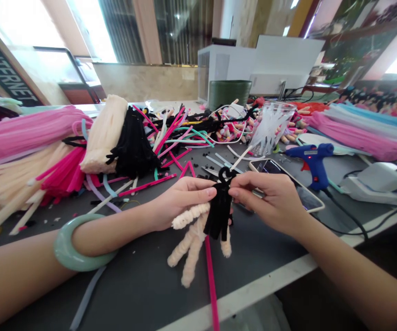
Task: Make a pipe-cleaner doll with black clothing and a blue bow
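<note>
Head view: a pipe-cleaner figure (205,225) is held at lower centre of the frame, just above a dark work table (143,294). The left hand (181,202) is closed, pinching the figure's upper part from the left. The right hand (270,200) is closed in a thumb-and-finger pinch at a black chenille loop (225,174) on top.

Four coiled cream chenille limbs (193,243) are already formed and splay downward. Black chenille strands (219,214) are in place over the body and hang past the hands. Whether the loop is fastened cannot be told; it is partly hidden by the fingers.

Upper left of the frame: a pink pipe-cleaner bundle (22,133), a cream bundle (104,133) and a black bundle (133,142) are piled. Right of the hands: a blue glue gun (314,161) and a smartphone (270,166) are laid out.
</note>
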`<state>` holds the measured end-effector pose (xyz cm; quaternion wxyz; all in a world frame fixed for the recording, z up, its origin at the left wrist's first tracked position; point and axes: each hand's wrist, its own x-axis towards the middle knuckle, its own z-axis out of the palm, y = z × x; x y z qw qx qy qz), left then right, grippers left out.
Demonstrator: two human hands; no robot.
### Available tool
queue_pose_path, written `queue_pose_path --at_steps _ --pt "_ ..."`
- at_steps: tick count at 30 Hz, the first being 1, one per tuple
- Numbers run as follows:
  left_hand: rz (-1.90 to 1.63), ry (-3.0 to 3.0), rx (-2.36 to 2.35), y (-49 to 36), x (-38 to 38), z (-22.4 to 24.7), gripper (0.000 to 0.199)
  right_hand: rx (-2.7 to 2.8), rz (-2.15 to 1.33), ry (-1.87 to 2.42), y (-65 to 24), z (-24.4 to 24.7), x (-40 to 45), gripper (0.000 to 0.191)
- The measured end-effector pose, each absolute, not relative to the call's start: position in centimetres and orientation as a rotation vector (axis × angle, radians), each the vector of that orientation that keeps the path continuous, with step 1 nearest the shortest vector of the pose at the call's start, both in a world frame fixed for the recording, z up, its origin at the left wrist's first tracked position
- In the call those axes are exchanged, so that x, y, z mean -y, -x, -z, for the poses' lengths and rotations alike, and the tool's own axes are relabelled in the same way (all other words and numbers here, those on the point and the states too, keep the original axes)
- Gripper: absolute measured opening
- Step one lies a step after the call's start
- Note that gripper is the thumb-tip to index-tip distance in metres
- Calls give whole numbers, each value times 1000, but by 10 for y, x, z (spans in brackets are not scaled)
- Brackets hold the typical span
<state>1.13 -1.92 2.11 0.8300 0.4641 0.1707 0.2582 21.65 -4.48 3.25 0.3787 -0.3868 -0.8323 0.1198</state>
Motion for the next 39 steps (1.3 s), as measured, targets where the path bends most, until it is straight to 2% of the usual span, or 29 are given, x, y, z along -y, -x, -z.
queue_pose_path --at_steps 5,10,14,18,27,32,39 --pt "-536 -955 -363 -11 19 -22 17 2195 -354 1130 -242 -59 40 45" --pt "-548 -969 -383 -11 19 -23 18 2119 55 1969 -292 -68 20 41" --pt "-550 -967 -365 -12 18 -23 18 2112 39 2331 -308 -54 6 48" --pt "-556 -964 -362 -12 18 -23 18 2197 -102 2345 -303 -43 1 53" --pt "-556 -958 -379 -12 19 -23 18 2148 -127 2320 -298 -38 4 66" --pt "-552 -931 -379 -13 19 -21 18 2124 -142 2306 -297 -40 7 62" --pt "-569 -931 -342 -14 17 -15 27 2074 -60 2349 -295 -41 13 66"
